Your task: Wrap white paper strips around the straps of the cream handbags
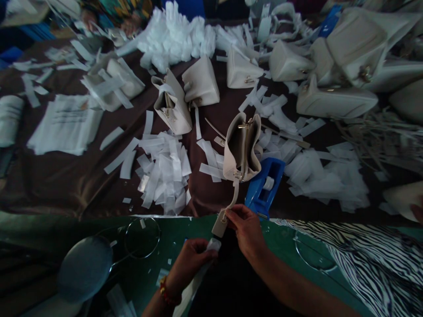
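A small beige handbag (230, 152) stands with its top open near the table's front edge. From its near end a short strap (235, 193) runs down to a beige hang tag (218, 223). My right hand (246, 229) pinches the strap where it meets the tag, just off the table edge. Below it, my left hand (194, 259) pinches a white translucent strip (214, 245) between thumb and fingers; its end lies close to the tag. A blue tape dispenser (256, 191) sits right of the handbag.
Loose white strips (165, 171) lie in piles left and right of the handbag. Several more beige bags (337, 101) stand behind and to the right. White printed sheets (66, 123) are stacked at left. A round stool (86, 268) is below. Another person's hands (130, 24) show at the far side.
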The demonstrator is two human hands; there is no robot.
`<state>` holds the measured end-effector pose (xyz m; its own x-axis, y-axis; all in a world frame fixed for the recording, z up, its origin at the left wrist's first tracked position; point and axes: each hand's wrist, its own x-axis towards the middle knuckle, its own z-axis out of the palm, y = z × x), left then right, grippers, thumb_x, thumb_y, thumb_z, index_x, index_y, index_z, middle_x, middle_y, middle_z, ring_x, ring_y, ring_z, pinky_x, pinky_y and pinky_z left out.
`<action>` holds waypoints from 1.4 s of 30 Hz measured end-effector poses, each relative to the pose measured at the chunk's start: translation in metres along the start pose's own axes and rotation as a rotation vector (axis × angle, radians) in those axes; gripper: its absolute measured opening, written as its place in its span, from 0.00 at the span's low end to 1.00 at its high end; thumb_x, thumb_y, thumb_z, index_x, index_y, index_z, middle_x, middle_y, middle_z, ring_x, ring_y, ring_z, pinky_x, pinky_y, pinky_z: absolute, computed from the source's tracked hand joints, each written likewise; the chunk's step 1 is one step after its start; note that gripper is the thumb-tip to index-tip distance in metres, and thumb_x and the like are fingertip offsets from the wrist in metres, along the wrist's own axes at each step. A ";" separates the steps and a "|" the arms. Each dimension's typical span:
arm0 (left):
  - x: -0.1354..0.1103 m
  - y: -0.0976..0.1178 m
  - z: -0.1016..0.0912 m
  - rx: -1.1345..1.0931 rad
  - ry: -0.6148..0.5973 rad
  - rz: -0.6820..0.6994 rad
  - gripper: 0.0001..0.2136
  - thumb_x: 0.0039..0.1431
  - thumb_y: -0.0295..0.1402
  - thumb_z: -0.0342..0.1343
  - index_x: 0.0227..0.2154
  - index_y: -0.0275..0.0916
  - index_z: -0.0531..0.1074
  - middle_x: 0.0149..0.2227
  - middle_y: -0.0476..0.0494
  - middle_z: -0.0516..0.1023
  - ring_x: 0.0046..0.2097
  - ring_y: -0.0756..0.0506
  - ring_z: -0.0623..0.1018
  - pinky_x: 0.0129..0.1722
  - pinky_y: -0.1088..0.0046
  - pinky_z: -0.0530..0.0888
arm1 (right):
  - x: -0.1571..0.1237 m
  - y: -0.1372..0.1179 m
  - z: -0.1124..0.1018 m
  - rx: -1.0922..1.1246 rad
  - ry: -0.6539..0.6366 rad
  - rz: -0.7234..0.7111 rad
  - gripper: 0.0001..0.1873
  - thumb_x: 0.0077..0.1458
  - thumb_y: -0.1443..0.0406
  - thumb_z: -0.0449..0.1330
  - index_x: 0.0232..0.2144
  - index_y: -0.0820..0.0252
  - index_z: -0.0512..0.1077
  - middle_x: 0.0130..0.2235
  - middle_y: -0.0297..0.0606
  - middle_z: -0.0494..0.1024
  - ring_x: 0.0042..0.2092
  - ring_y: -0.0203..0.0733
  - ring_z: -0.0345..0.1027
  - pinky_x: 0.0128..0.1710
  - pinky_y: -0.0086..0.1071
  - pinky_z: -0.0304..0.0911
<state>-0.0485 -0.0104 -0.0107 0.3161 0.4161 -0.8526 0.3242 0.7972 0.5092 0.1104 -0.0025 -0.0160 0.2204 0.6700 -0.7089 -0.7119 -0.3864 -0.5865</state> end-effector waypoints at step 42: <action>0.020 0.019 0.018 -0.019 0.028 0.194 0.27 0.54 0.54 0.44 0.26 0.32 0.73 0.15 0.47 0.71 0.19 0.52 0.66 0.19 0.77 0.57 | 0.004 -0.012 -0.007 -0.366 -0.214 0.106 0.19 0.30 0.54 0.69 0.19 0.62 0.70 0.28 0.37 0.76 0.25 0.35 0.65 0.25 0.29 0.61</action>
<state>-0.0200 0.0058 -0.0161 0.3455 0.5744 -0.7421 0.2432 0.7090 0.6620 0.1248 0.0001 -0.0141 -0.0115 0.7160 -0.6980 -0.4314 -0.6333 -0.6425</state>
